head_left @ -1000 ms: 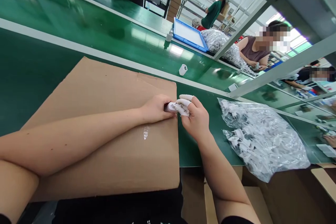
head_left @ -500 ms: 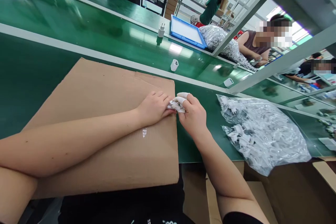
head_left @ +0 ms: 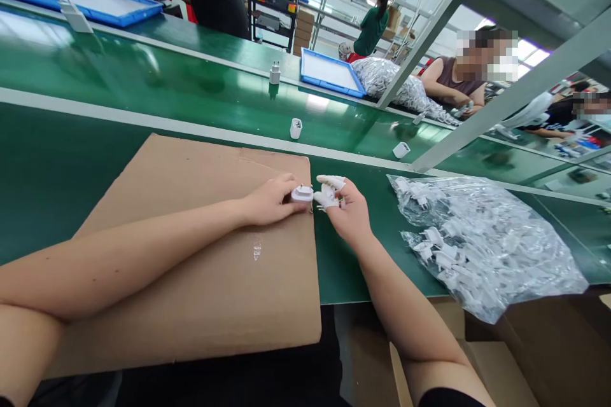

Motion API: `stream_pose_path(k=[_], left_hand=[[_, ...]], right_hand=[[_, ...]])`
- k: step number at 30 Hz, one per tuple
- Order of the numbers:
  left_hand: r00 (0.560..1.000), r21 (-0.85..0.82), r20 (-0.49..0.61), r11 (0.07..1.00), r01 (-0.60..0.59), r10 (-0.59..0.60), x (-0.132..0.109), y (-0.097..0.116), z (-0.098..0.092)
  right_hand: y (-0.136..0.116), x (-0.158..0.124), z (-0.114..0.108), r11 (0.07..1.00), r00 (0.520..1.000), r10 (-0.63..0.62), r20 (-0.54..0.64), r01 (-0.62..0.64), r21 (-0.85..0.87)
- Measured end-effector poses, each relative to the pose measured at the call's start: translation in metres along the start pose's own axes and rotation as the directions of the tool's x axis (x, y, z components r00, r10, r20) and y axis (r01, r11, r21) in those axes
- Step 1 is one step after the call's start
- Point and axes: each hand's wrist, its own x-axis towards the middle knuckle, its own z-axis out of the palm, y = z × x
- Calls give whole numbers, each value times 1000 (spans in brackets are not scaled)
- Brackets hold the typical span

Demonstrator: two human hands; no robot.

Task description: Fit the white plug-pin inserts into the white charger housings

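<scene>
Over the right edge of a flat cardboard sheet (head_left: 205,292), my left hand (head_left: 270,200) is closed around a white charger body (head_left: 302,193), its end turned toward my other hand. Just right of it, my right hand (head_left: 352,211) wears white covers on its thumb and forefinger. Between those fingers sit small white plug pieces (head_left: 329,194) with thin pins; how many is hard to make out. A small gap separates the two hands. Further right lies a clear plastic bag (head_left: 496,235) full of similar white plug pieces.
White chargers (head_left: 296,128) stand spaced along the green conveyor (head_left: 191,92) ahead. Blue trays (head_left: 331,73) sit beyond it. A slanting metal post (head_left: 420,51) rises at the right. Several people work across the line. Below right is an open cardboard box (head_left: 501,369).
My hands have moved slightly apart, exposing the charger body in the left one and the plug pieces in the right. The view has tilted up, and more of a co-worker shows at upper left.
</scene>
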Motion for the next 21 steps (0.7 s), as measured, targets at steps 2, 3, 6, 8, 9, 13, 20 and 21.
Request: stream_pose_path(k=[2, 3, 6, 8, 9, 13, 20, 21], left_hand=[[990, -27, -69, 993, 119, -121, 18, -11, -7], [973, -9, -123, 981, 194, -194, 30, -16, -9], [903, 64, -233, 921, 385, -361, 76, -32, -12], [873, 110, -258, 885, 453, -415, 110, -40, -11], [865, 129, -264, 873, 470, -427, 126, -44, -10], [836, 165, -303, 839, 519, -458, 176, -58, -7], [820, 263, -440, 820, 508, -366, 167, -60, -8], [802, 286, -515, 821, 493, -302, 160, -60, -11]], right_hand=[[3, 9, -8, 937, 973, 229, 5, -222, 269], [4, 14, -12, 860, 943, 329, 43, -318, 398], [10, 27, -24, 587, 863, 474, 174, -457, 669], [13, 33, -30, 441, 834, 501, 231, -476, 761], [14, 35, -32, 386, 827, 503, 251, -475, 791], [17, 36, -35, 275, 802, 513, 307, -491, 826], [15, 38, -32, 341, 754, 608, 248, -531, 776], [15, 38, -31, 366, 757, 612, 231, -529, 766]])
